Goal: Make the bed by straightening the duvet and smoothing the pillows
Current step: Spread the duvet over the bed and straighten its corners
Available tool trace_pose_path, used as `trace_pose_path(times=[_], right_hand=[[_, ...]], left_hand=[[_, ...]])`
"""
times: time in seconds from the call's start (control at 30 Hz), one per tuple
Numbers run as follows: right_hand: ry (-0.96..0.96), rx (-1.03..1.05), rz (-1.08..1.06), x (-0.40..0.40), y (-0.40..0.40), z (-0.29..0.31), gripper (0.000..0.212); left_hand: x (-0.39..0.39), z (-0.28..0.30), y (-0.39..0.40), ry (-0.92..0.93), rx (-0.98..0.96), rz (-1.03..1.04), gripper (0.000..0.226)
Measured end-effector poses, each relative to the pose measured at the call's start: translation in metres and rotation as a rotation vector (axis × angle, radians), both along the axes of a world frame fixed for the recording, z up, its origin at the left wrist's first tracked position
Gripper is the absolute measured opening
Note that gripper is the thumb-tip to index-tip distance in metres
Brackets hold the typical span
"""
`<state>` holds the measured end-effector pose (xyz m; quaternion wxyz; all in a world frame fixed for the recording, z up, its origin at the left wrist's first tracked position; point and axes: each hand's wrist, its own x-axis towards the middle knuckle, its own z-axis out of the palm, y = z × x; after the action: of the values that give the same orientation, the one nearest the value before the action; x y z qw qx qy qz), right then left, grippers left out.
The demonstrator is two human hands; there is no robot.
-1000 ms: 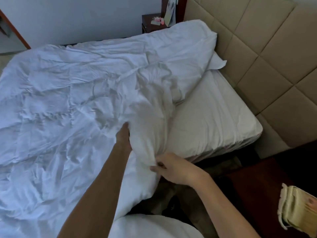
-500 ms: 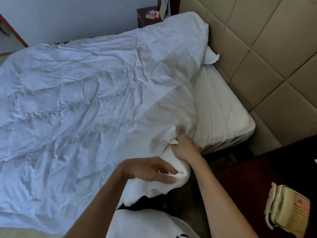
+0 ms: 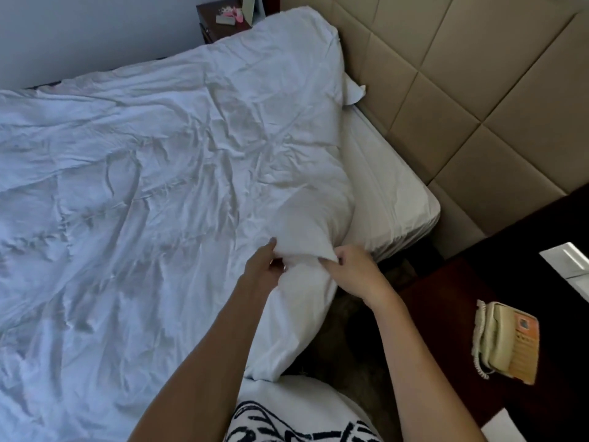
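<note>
Still creased, the white duvet [image 3: 143,173]

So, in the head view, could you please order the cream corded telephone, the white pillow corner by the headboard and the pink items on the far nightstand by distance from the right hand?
Measured from the right hand, which grips the white duvet:
1. Cream corded telephone, on the dark bedside table to the right.
2. White pillow corner, up by the headboard.
3. Pink items, on the far nightstand, beyond the bed.
</note>
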<state>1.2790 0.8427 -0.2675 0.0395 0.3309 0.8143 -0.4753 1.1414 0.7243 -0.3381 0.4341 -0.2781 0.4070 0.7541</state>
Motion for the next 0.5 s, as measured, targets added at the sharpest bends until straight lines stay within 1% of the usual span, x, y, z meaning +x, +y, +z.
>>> trace_pose_path(times=[0.03, 0.07, 0.13, 0.17, 0.2, 0.23, 0.27, 0.3, 0.33, 0.37, 0.4, 0.43, 0.47, 0.5], right_hand=[[0.053, -0.005, -0.100, -0.002, 0.002, 0.000, 0.025], [0.091, 0.001, -0.213, -0.003, 0.006, 0.004, 0.033], [0.135, -0.041, -0.390, -0.009, 0.009, 0.019, 0.071], [0.146, -0.108, -0.444, -0.014, 0.012, 0.025, 0.085], [0.123, -0.173, -0.472, -0.018, 0.016, 0.030, 0.095], [0.091, -0.242, -0.482, -0.022, 0.021, 0.035, 0.101], [0.058, -0.316, -0.488, -0.025, 0.026, 0.039, 0.106], [0.014, -0.374, -0.491, -0.024, 0.030, 0.042, 0.108], [-0.024, -0.402, -0.485, -0.021, 0.035, 0.040, 0.103], [-0.033, -0.401, -0.473, -0.017, 0.040, 0.033, 0.088], [-0.008, -0.385, -0.464, -0.015, 0.039, 0.027, 0.067], [0.029, -0.370, -0.472, -0.015, 0.036, 0.019, 0.048], [0.071, -0.361, -0.504, -0.017, 0.031, 0.012, 0.038], [0.107, -0.343, -0.530, -0.022, 0.022, 0.007, 0.035]], left_hand=[[-0.002, 0.009, 0.006, 0.110, -0.026, -0.004, 0.023], [-0.003, 0.019, 0.014, 0.254, -0.021, -0.039, 0.019], [0.000, 0.046, 0.026, 0.599, -0.071, -0.187, 0.030], [0.007, 0.062, 0.032, 0.801, -0.115, -0.307, 0.034], [0.014, 0.075, 0.036, 1.010, -0.137, -0.454, 0.029], [0.023, 0.087, 0.039, 1.214, -0.126, -0.622, 0.024], [0.031, 0.097, 0.041, 1.394, -0.093, -0.788, 0.027], [0.037, 0.106, 0.041, 1.518, -0.046, -0.946, 0.029], [0.040, 0.113, 0.038, 1.575, 0.006, -1.082, 0.030], [0.041, 0.118, 0.034, 1.608, 0.046, -1.177, 0.035], [0.039, 0.116, 0.029, 1.606, 0.076, -1.232, 0.041], [0.037, 0.118, 0.024, 1.577, 0.087, -1.283, 0.043], [0.032, 0.117, 0.020, 1.508, 0.064, -1.338, 0.039], [0.025, 0.118, 0.015, 1.414, 0.050, -1.398, 0.040]])
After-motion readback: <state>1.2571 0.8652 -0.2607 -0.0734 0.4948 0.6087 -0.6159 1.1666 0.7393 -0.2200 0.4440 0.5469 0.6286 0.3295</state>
